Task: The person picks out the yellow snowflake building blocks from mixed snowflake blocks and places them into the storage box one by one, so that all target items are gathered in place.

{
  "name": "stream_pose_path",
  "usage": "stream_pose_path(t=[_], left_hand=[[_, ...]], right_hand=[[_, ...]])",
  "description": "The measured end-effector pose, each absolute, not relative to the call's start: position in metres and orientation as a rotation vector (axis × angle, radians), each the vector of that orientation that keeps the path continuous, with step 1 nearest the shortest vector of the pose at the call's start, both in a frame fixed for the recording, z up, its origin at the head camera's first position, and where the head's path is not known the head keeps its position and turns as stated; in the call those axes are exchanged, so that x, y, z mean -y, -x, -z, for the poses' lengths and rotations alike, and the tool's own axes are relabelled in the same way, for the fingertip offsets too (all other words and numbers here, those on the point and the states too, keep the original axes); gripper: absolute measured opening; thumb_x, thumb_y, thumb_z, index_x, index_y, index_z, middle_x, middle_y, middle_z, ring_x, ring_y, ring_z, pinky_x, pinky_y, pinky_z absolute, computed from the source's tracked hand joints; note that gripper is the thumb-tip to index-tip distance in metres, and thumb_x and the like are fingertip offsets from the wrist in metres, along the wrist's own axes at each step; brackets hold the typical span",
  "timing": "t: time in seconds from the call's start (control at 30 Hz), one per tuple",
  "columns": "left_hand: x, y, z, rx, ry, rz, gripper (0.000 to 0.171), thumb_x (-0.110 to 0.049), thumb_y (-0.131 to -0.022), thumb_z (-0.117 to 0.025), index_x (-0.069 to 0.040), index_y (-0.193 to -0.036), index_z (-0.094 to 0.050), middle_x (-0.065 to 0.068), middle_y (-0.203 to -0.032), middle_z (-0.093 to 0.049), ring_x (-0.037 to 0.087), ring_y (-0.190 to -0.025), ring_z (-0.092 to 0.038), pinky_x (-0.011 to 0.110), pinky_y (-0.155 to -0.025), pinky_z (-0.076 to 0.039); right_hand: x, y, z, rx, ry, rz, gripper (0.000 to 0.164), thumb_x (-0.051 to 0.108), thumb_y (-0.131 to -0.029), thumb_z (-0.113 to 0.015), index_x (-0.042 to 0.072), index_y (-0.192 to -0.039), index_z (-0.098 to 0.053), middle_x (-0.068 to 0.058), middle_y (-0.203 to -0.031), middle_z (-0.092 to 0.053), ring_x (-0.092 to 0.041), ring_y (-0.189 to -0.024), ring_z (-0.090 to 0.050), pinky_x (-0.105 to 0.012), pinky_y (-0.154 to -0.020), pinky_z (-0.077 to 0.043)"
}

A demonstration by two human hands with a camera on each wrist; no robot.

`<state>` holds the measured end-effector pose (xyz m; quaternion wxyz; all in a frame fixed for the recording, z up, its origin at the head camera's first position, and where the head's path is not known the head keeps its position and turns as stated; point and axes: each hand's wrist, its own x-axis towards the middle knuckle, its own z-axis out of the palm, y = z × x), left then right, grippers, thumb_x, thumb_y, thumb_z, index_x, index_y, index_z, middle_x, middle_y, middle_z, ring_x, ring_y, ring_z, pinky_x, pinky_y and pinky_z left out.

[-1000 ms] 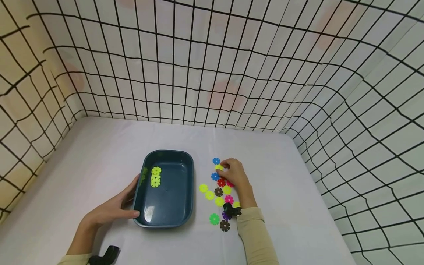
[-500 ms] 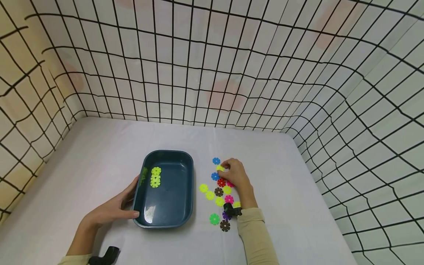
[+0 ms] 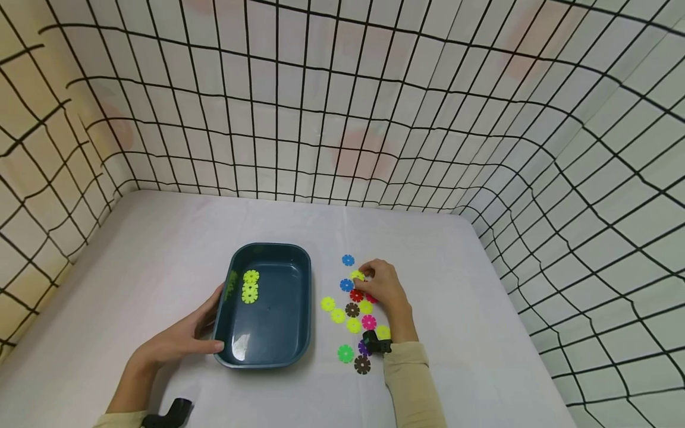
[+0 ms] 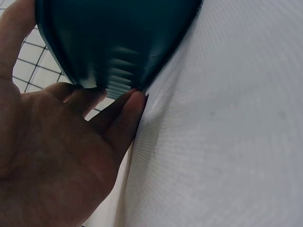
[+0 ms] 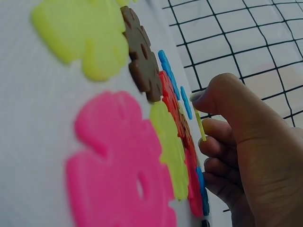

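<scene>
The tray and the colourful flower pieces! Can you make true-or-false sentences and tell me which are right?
1. The left grip touches the tray. True.
2. The right grip pinches a yellow piece. True.
3. The tray is upside down. False: its open side faces up.
4. Pink pieces lie in the tray. False: only yellow pieces do.
5. The green piece lies outside the tray. True.

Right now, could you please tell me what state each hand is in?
Left hand: gripping the blue tray at its left side.
Right hand: closed, pinching a yellow notched disc.
</scene>
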<state>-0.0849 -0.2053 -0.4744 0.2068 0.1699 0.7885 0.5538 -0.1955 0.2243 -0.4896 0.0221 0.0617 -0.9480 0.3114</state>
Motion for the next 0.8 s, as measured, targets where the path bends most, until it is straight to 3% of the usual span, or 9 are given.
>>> stream_pose_path(t=[0.3, 0.8], left_hand=[[0.205, 0.085, 0.474, -2.190, -0.457, -1.536, 0.108, -0.021, -0.083, -0.073, -0.020, -0.158, 0.005, 0.023, -0.163, -0.002, 0.054, -0.144, -0.015, 0.011, -0.095, -0.037], [0.207, 0.085, 0.474, -2.167, -0.450, -1.540, 0.106, -0.022, -0.083, -0.072, -0.018, -0.158, 0.003, 0.024, -0.163, -0.003, 0.054, -0.144, -0.018, 0.013, -0.094, -0.038]], right_hand=[[-0.224, 0.187, 0.484, 2.904, -0.193, -0.952, 0.029, 0.025, -0.077, -0.080, 0.008, -0.098, -0.071, -0.004, -0.091, -0.064, -0.019, -0.084, -0.054, -0.034, -0.079, -0.052], [-0.217, 0.179, 0.470, 2.843, -0.266, -0.902, 0.025, 0.021, -0.077, -0.080, 0.007, -0.096, -0.072, -0.005, -0.091, -0.065, -0.021, -0.087, -0.056, -0.037, -0.079, -0.054]])
